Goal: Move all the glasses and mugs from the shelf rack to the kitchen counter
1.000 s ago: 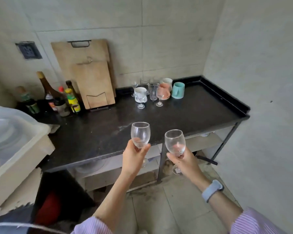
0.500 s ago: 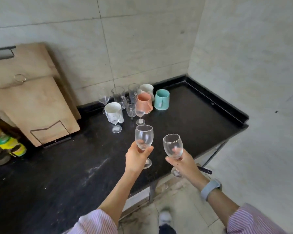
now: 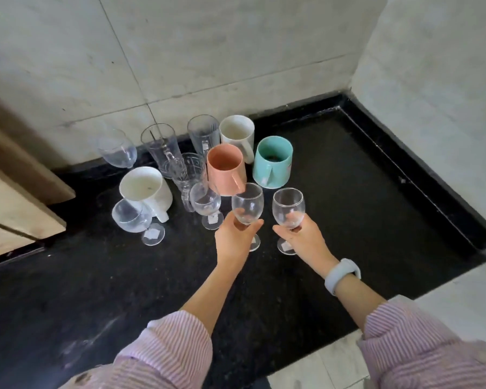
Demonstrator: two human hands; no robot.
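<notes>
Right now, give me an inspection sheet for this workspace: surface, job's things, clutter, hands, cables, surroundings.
Surface: black counter, dusty smears near the front edge.
Job's things: orange mug, teal mug, two white mugs, tumblers and wine glasses grouped by the wall, all upright.
Clutter: wooden cutting board leaning at the left.
Hands: left hand grips a wine glass; right hand grips another wine glass.
Cables: nothing seen.
Surroundings: tiled walls; wristband on the right wrist.
</notes>
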